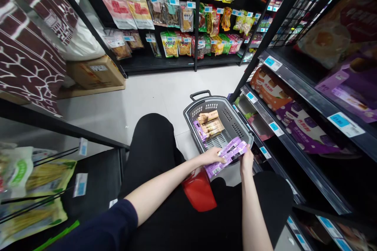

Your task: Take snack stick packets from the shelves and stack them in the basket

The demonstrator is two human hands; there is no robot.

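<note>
My left hand (212,156) is closed on some long purple snack packets (228,153), its thumb lying across them. At their right end, my right hand (246,160) grips the same packets by the edge. Both hands are over the near side of a grey shopping basket (188,115) on the floor. Inside the basket, at its far left, lie a tan packet of stick-shaped snacks (213,125) and another purple packet (200,130). The packets in my hands hide part of the basket's near rim.
Shelves with purple boxes (306,129) and orange boxes (269,88) rise close on the right. Hanging snack bags (170,45) fill the rack ahead. A cardboard box (96,72) stands at left, above yellow-green bags (44,180). A red object (200,192) lies by my lap.
</note>
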